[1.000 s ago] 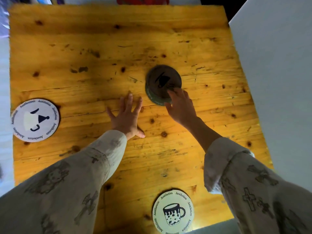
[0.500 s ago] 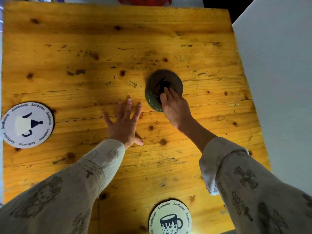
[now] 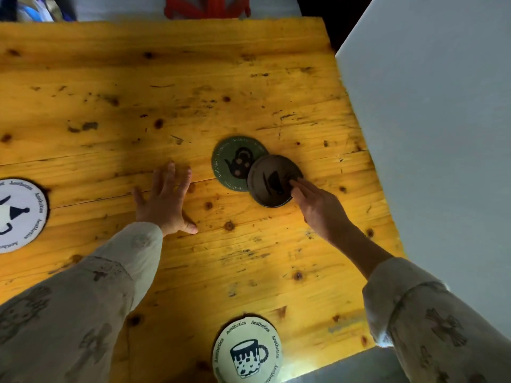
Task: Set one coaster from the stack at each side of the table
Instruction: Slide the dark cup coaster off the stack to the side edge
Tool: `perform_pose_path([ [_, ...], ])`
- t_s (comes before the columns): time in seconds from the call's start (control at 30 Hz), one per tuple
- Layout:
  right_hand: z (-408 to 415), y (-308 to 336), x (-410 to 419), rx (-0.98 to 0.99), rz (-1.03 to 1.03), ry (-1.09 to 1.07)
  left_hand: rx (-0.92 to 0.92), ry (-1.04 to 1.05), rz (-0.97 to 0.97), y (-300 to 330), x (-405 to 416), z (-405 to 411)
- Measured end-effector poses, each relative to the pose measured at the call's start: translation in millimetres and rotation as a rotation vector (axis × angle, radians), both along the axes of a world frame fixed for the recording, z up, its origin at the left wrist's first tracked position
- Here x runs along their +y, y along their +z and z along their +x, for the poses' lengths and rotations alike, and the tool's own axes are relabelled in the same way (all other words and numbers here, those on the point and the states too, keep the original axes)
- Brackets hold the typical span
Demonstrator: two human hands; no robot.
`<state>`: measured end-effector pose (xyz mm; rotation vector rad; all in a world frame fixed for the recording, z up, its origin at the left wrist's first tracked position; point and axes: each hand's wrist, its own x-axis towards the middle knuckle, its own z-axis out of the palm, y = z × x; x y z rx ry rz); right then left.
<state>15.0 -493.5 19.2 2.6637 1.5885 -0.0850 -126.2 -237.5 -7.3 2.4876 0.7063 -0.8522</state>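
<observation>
On the yellow wooden table (image 3: pixel 193 87), a dark brown coaster (image 3: pixel 269 183) lies half slid off a green teapot coaster (image 3: pixel 233 161), overlapping its lower right part. The fingertips of my right hand (image 3: pixel 318 208) press on the brown coaster's right side; I do not see a closed grip. My left hand (image 3: pixel 164 200) lies flat on the table with fingers spread, left of both coasters and apart from them. A white coaster (image 3: pixel 19 214) sits at the left edge. A cream coaster with a mug print (image 3: pixel 247 352) sits at the near edge.
A pale grey wall or panel (image 3: pixel 428 147) runs along the table's right edge. A red object (image 3: pixel 207 6) shows beyond the far edge. Both of my sleeves cover the near corners of the table.
My right hand has dragged the brown top coaster right and toward me, uncovering the green teapot coaster beneath. My left hand has stayed flat in place.
</observation>
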Motion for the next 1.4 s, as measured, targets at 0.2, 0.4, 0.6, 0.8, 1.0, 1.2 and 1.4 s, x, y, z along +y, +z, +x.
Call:
perform_pose_path([
  [0.2, 17, -11, -58, 0.062, -0.043, -0.13, 0.053, -0.01, 0.101, 5, -22, 8],
  [0.4, 10, -34, -77, 0.345, 0.081, -0.319, -0.192, -0.122, 0.083, 2, -91, 33],
  [0.6, -2, -42, -61, 0.36, 0.054, -0.472, -0.361, -0.24, 0.052, -2, -138, 95],
  [0.8, 10, -44, -71, 0.233, 0.02, -0.404, -0.324, -0.163, -0.001, 4, -158, 132],
  [1.0, 42, -37, -107, 0.215, 0.018, -0.559, -0.38, -0.082, -0.007, 2, -179, 117],
  [1.2, 51, -31, -118, 0.193, 0.062, -0.664, -0.497, 0.031, 0.012, 2, -191, 125],
  [1.4, 29, -40, -95, 0.255, 0.03, -0.543, -0.398, -0.093, -0.031, 4, -190, 161],
])
